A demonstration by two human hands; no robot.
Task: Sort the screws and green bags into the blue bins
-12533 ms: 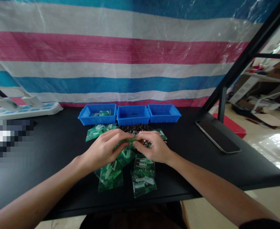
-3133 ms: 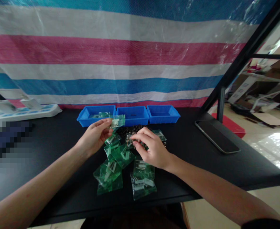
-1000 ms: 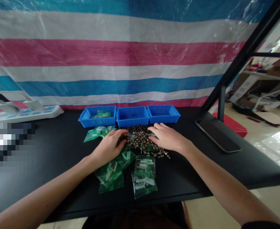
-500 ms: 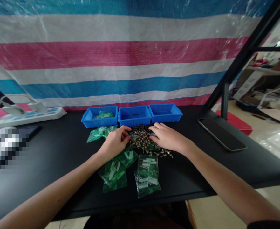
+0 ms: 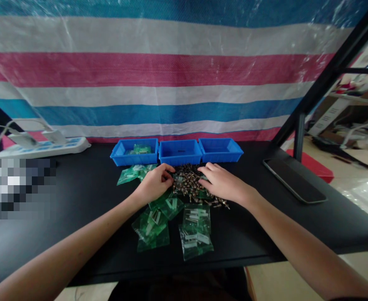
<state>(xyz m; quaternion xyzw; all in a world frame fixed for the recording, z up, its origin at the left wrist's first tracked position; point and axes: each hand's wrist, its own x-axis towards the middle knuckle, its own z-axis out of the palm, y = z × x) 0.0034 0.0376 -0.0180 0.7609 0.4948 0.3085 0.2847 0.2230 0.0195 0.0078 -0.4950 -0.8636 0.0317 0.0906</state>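
A heap of small dark metal screws [image 5: 188,180] lies on the black table [image 5: 86,196] in front of three blue bins. My left hand [image 5: 155,183] rests at the heap's left edge with its fingers curled inward; what they hold, if anything, is hidden. My right hand [image 5: 223,182] lies flat on the heap's right side, fingers stretched out. Several green plastic bags [image 5: 154,223] of white parts lie near the table's front edge, and more green bags [image 5: 133,173] sit left of the heap. The left blue bin [image 5: 135,151] holds a green bag.
The middle blue bin [image 5: 180,151] and right blue bin [image 5: 220,149] stand against a striped tarp. A black phone [image 5: 294,185] lies at the right. A white power strip [image 5: 42,146] sits at the far left. A black frame post [image 5: 299,131] rises at the right.
Earlier my left hand carried a green bag toward the left bin. Since then both hands came down on the screw heap and stay there; over the last second my left fingers curled in.
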